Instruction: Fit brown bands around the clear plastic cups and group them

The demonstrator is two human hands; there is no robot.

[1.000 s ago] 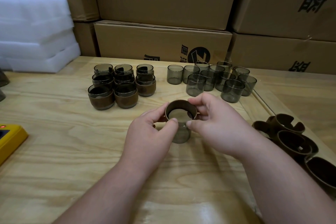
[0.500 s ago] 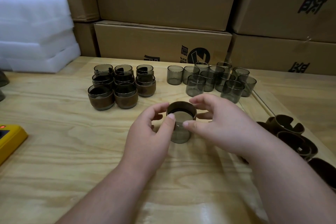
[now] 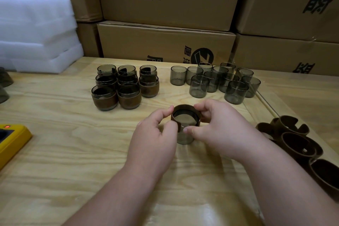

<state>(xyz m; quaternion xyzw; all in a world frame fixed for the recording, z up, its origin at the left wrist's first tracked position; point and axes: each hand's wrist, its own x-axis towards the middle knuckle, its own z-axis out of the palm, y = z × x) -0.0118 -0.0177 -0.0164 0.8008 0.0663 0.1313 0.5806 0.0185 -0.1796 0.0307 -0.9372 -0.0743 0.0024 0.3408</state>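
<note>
Wrapping a smoky clear cup (image 3: 185, 136), brown band (image 3: 184, 109) sits high.

1. The cup (image 3: 185, 136) I was working on stood upright on the wooden table, smoky clear plastic, its lower half bare.
2. A brown band (image 3: 183, 111) sat around the cup's upper part, near the rim, its open ends toward me and not fully seated.
3. Finished banded cups (image 3: 117, 86) stood grouped in rows, left of centre, bands low on their walls.
4. Bare cups (image 3: 214, 80) clustered upright, right of centre, touching or just beside each other.
5. Loose bands (image 3: 297, 139) lay piled at the far right edge, curled open.
</note>
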